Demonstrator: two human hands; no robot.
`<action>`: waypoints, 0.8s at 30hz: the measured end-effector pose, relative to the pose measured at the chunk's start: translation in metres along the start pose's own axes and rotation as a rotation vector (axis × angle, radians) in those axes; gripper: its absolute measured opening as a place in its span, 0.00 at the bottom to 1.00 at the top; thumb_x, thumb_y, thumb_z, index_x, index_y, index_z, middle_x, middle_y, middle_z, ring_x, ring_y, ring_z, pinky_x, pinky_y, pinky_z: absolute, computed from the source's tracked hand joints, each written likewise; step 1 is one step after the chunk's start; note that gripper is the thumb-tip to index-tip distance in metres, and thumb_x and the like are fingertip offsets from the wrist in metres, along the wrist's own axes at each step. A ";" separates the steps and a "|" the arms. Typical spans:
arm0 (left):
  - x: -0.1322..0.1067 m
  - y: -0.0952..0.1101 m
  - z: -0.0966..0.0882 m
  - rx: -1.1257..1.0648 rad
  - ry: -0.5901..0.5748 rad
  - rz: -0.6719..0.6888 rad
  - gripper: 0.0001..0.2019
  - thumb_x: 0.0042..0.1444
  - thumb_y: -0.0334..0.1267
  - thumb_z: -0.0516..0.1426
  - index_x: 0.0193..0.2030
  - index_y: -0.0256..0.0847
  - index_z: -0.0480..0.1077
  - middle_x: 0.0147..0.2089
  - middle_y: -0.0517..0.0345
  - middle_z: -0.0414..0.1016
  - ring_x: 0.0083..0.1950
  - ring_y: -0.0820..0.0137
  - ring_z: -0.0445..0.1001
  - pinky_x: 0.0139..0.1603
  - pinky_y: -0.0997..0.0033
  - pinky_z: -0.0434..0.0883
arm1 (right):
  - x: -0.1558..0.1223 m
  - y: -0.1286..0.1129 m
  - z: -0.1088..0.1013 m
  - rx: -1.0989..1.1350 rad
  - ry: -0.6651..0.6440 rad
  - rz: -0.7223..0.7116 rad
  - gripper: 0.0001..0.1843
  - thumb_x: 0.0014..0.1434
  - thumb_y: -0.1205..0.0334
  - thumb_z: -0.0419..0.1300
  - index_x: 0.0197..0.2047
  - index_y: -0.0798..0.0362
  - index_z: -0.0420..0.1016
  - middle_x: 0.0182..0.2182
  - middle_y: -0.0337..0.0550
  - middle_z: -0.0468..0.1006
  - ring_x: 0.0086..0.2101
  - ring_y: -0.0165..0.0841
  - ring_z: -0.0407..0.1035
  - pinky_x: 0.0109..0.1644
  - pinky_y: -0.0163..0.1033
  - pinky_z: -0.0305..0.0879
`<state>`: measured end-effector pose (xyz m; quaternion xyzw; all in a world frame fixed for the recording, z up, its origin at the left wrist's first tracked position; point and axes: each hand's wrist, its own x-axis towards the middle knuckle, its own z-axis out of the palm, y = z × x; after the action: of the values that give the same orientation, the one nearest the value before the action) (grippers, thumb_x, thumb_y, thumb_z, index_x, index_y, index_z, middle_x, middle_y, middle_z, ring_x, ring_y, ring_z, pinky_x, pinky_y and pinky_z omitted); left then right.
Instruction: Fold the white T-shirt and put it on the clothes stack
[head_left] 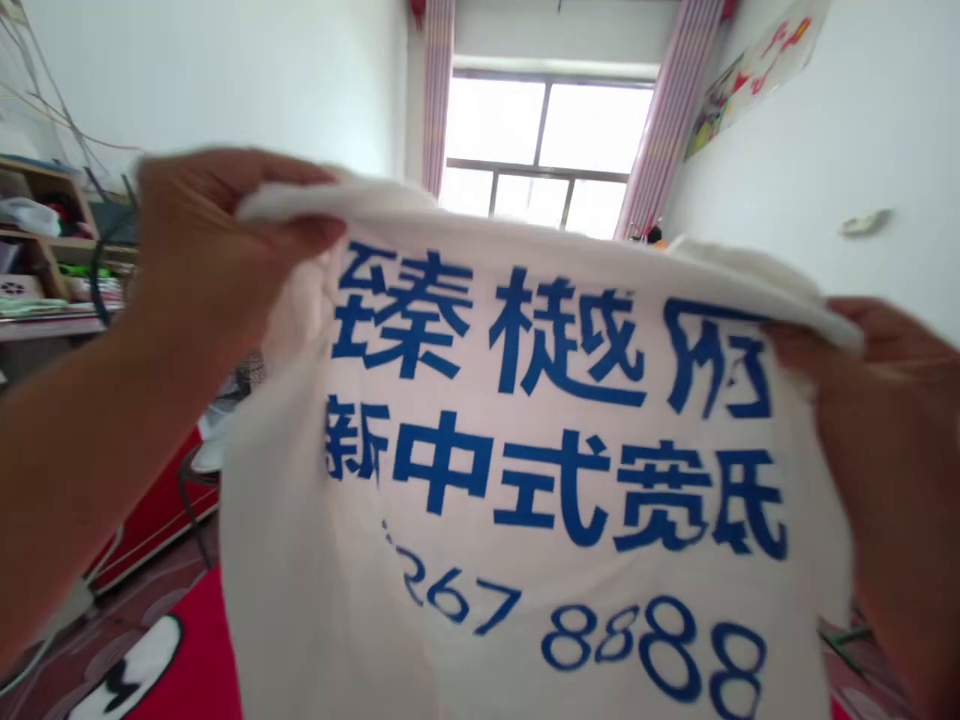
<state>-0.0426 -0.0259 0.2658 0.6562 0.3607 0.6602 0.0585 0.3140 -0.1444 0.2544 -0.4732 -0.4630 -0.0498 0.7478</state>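
A white cloth (465, 540) printed with large blue Chinese characters and a row of blue digits hangs stretched between my hands; whether it is a garment or a bag, I cannot tell. My left hand (217, 230) pinches its folded top edge at the left, thumb below and fingers above. At the right end of that edge, my right hand (877, 360) is closed on the cloth, a little lower than the left. The cloth droops down past the bottom of the view and hides what lies behind it. Some blur softens its edges.
Below left lies a red surface (196, 650) with a white and black figure. Shelves (45, 240) with assorted items stand at the far left, near loose cables. A window (551, 130) with striped curtains (660, 100) is ahead; a poster (757, 75) hangs on the right wall.
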 end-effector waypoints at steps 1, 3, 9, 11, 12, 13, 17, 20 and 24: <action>0.003 -0.015 0.015 -0.002 -0.033 0.012 0.16 0.53 0.46 0.61 0.48 0.47 0.73 0.46 0.66 0.77 0.50 0.61 0.75 0.50 0.55 0.75 | 0.001 0.021 0.006 0.022 -0.006 0.084 0.16 0.45 0.55 0.70 0.37 0.53 0.77 0.26 0.37 0.76 0.24 0.31 0.71 0.28 0.43 0.70; 0.001 -0.056 0.051 0.053 -0.207 -0.013 0.16 0.54 0.41 0.58 0.49 0.39 0.72 0.45 0.59 0.77 0.45 0.64 0.76 0.49 0.56 0.75 | -0.002 0.079 0.017 0.044 -0.123 0.216 0.18 0.42 0.57 0.70 0.38 0.54 0.76 0.26 0.37 0.76 0.24 0.33 0.71 0.30 0.43 0.71; -0.064 -0.191 0.160 0.308 -0.520 -0.057 0.22 0.45 0.23 0.58 0.49 0.37 0.75 0.53 0.46 0.72 0.59 0.55 0.68 0.61 0.53 0.64 | -0.052 0.257 0.026 -0.611 -0.536 0.127 0.15 0.43 0.65 0.65 0.38 0.56 0.78 0.39 0.50 0.77 0.41 0.43 0.71 0.49 0.48 0.67; -0.096 -0.208 0.183 0.369 -0.580 -0.085 0.25 0.43 0.23 0.59 0.52 0.35 0.73 0.62 0.39 0.64 0.66 0.47 0.57 0.64 0.44 0.56 | -0.075 0.281 0.021 -0.772 -0.638 0.074 0.20 0.44 0.68 0.62 0.44 0.57 0.78 0.46 0.54 0.75 0.47 0.46 0.69 0.54 0.50 0.64; -0.112 -0.211 0.190 0.378 -0.616 -0.087 0.25 0.44 0.24 0.60 0.52 0.36 0.73 0.64 0.39 0.61 0.68 0.45 0.53 0.65 0.42 0.52 | -0.086 0.285 0.019 -0.812 -0.673 0.052 0.20 0.46 0.68 0.61 0.46 0.56 0.77 0.49 0.54 0.74 0.49 0.46 0.68 0.55 0.51 0.63; -0.128 -0.211 0.195 0.377 -0.665 -0.081 0.24 0.46 0.27 0.61 0.53 0.39 0.73 0.66 0.40 0.58 0.69 0.46 0.50 0.66 0.42 0.50 | -0.096 0.286 0.017 -0.826 -0.705 0.029 0.20 0.49 0.67 0.59 0.47 0.56 0.76 0.51 0.53 0.72 0.51 0.46 0.67 0.56 0.50 0.63; -0.179 -0.201 0.192 0.336 -0.980 -0.038 0.29 0.57 0.52 0.55 0.65 0.49 0.59 0.72 0.46 0.46 0.72 0.51 0.41 0.66 0.41 0.46 | -0.120 0.276 0.013 -0.768 -0.794 -0.050 0.21 0.58 0.56 0.55 0.53 0.53 0.73 0.57 0.50 0.68 0.56 0.42 0.63 0.61 0.47 0.59; -0.202 -0.203 0.173 0.395 -1.181 -0.018 0.33 0.59 0.60 0.48 0.68 0.54 0.51 0.73 0.50 0.39 0.72 0.50 0.37 0.66 0.38 0.43 | -0.125 0.284 0.005 -0.818 -0.870 -0.083 0.26 0.63 0.50 0.49 0.61 0.50 0.65 0.62 0.47 0.63 0.60 0.40 0.57 0.63 0.49 0.55; -0.213 -0.216 0.147 0.496 -1.216 0.000 0.32 0.60 0.60 0.46 0.68 0.49 0.54 0.73 0.52 0.43 0.72 0.53 0.39 0.68 0.46 0.43 | -0.125 0.308 -0.012 -1.164 -0.992 0.091 0.27 0.66 0.50 0.44 0.65 0.44 0.58 0.67 0.46 0.53 0.65 0.45 0.48 0.61 0.60 0.52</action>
<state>0.0330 0.0740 -0.0469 0.9064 0.4049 0.0686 0.0990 0.4087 -0.0302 -0.0432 -0.7764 -0.6235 -0.0368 0.0839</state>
